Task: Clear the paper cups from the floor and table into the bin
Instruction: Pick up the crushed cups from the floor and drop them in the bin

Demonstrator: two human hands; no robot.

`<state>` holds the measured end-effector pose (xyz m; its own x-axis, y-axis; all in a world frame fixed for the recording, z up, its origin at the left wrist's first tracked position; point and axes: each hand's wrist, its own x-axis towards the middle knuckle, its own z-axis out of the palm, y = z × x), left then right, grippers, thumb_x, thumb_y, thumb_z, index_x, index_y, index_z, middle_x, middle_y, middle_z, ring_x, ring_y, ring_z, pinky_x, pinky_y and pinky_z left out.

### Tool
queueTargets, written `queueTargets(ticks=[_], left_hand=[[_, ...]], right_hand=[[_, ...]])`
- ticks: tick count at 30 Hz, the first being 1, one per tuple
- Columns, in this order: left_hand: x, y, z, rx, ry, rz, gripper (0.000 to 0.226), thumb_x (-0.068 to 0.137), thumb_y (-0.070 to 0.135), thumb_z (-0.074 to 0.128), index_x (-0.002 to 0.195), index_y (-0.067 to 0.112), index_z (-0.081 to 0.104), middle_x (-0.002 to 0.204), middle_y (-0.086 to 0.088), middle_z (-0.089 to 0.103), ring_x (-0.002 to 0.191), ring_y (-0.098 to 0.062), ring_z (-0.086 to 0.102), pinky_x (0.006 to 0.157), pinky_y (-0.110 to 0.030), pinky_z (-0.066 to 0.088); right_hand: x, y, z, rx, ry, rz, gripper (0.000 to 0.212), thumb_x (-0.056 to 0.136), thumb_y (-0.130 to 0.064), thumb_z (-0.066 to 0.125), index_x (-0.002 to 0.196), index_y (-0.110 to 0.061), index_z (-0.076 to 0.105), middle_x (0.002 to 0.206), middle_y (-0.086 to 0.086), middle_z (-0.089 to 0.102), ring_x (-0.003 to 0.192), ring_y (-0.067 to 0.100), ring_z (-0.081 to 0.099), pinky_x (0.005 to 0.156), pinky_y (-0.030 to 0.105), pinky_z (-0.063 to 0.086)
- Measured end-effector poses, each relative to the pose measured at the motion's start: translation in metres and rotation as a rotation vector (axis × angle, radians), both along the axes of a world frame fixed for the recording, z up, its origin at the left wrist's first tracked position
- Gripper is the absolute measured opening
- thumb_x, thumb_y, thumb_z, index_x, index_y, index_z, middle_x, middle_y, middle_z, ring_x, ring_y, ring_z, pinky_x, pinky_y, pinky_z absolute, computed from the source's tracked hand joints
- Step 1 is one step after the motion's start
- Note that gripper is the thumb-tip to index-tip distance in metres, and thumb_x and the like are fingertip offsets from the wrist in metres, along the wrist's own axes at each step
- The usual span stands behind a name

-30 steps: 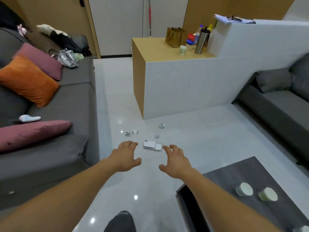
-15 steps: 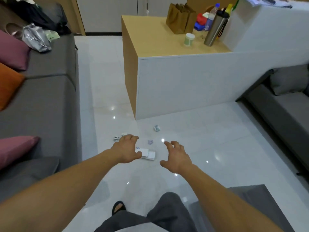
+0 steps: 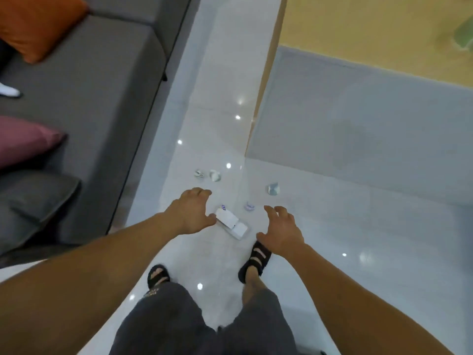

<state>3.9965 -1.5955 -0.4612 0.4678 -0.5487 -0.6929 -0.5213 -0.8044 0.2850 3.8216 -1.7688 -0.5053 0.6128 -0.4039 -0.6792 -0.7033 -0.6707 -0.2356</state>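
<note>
Hovering mid-frame, my L hand [image 3: 190,213] & R hand [image 3: 281,233], both spread, empty, flanking white flat thing [image 3: 231,223], maybe squashed cup.

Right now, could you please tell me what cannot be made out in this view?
Head view:
Bin: outside the frame.
Crumpled bits on floor: too small, blurred to confirm as cups.
Green object on counter: blurred, cut by right edge.
White packet: one end behind the left hand.
</note>
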Motion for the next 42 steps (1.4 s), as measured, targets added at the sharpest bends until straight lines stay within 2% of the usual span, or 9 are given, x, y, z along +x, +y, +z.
queueTargets(ticks=[5, 12, 17, 22, 26, 30, 33, 37, 42], left_hand=[[0.012, -0.027, -0.107, 0.024, 0.04, 0.137, 0.072, 0.089, 0.046, 0.054, 0.149, 0.019, 0.024, 0.153, -0.003, 0.025, 0.139, -0.022, 0.024, 0.109, -0.037, 0.029], [0.02, -0.046, -0.337, 0.005, 0.099, 0.148, 0.067, 0.09, 0.044, 0.055, 0.147, 0.022, 0.027, 0.148, -0.001, 0.032, 0.133, -0.021, 0.032, 0.101, -0.034, 0.035], [0.01, -0.038, -0.484, 0.003, 0.13, 0.126, 0.066, 0.088, 0.041, 0.058, 0.145, 0.022, 0.031, 0.146, -0.002, 0.035, 0.131, -0.024, 0.036, 0.101, -0.038, 0.037], [-0.002, -0.02, -0.575, -0.01, 0.144, 0.123, 0.068, 0.087, 0.041, 0.059, 0.146, 0.02, 0.03, 0.145, -0.005, 0.036, 0.13, -0.025, 0.037, 0.103, -0.043, 0.038], [-0.005, -0.013, -0.602, -0.038, 0.155, 0.139, 0.068, 0.088, 0.041, 0.057, 0.146, 0.022, 0.028, 0.145, -0.002, 0.035, 0.131, -0.023, 0.034, 0.102, -0.041, 0.038], [-0.006, -0.015, -0.595, -0.06, 0.191, 0.153, 0.068, 0.087, 0.039, 0.059, 0.146, 0.022, 0.028, 0.145, -0.002, 0.034, 0.131, -0.023, 0.035, 0.103, -0.041, 0.037], [-0.005, -0.022, -0.578, -0.108, 0.216, 0.15, 0.071, 0.086, 0.038, 0.062, 0.146, 0.023, 0.028, 0.145, -0.001, 0.035, 0.13, -0.023, 0.037, 0.102, -0.041, 0.038], [0.003, -0.027, -0.553, -0.225, 0.277, 0.251, 0.063, 0.084, 0.03, 0.064, 0.14, 0.023, 0.037, 0.137, 0.0, 0.046, 0.12, -0.02, 0.047, 0.093, -0.032, 0.042], [0.009, -0.008, -0.539, -0.233, 0.328, 0.257, 0.058, 0.087, 0.02, 0.063, 0.139, 0.021, 0.039, 0.125, -0.001, 0.054, 0.095, -0.014, 0.053, 0.079, -0.022, 0.037]], right_hand=[[0.036, -0.04, -0.11, 0.061, 0.041, 0.079, 0.078, 0.088, -0.036, 0.06, 0.153, -0.026, 0.017, 0.154, 0.003, 0.019, 0.137, 0.026, 0.024, 0.098, 0.039, 0.042], [0.065, -0.043, -0.345, 0.089, 0.093, 0.123, 0.079, 0.088, -0.034, 0.06, 0.153, -0.028, 0.016, 0.154, 0.003, 0.018, 0.135, 0.026, 0.026, 0.099, 0.039, 0.041], [0.061, -0.044, -0.492, -0.003, 0.13, 0.145, 0.075, 0.087, -0.026, 0.06, 0.15, -0.028, 0.019, 0.153, 0.005, 0.018, 0.133, 0.029, 0.03, 0.093, 0.039, 0.042], [0.064, -0.045, -0.589, -0.101, 0.122, 0.193, 0.069, 0.088, -0.024, 0.059, 0.148, -0.029, 0.025, 0.15, 0.007, 0.021, 0.127, 0.033, 0.033, 0.087, 0.04, 0.044], [0.059, -0.04, -0.619, -0.161, -0.059, 0.124, 0.051, 0.092, -0.012, 0.052, 0.141, -0.022, 0.045, 0.138, 0.012, 0.034, 0.119, 0.033, 0.038, 0.077, 0.033, 0.041], [0.058, -0.027, -0.606, 0.061, -0.154, -0.037, 0.044, 0.093, -0.011, 0.053, 0.137, -0.017, 0.052, 0.131, 0.01, 0.047, 0.113, 0.027, 0.051, 0.092, 0.03, 0.041], [0.071, -0.004, -0.573, 0.193, -0.264, -0.112, 0.046, 0.089, -0.011, 0.059, 0.135, -0.014, 0.054, 0.125, 0.01, 0.057, 0.109, 0.025, 0.056, 0.088, 0.021, 0.037], [0.086, 0.026, -0.527, 0.368, -0.459, -0.059, 0.046, 0.08, -0.009, 0.059, 0.125, 0.001, 0.057, 0.11, 0.016, 0.067, 0.093, 0.019, 0.06, 0.079, 0.026, 0.046], [0.092, 0.036, -0.508, 0.515, -0.358, -0.116, 0.067, 0.088, -0.003, 0.062, 0.149, -0.011, 0.035, 0.114, 0.008, 0.068, 0.096, 0.023, 0.066, 0.087, 0.028, 0.051]])
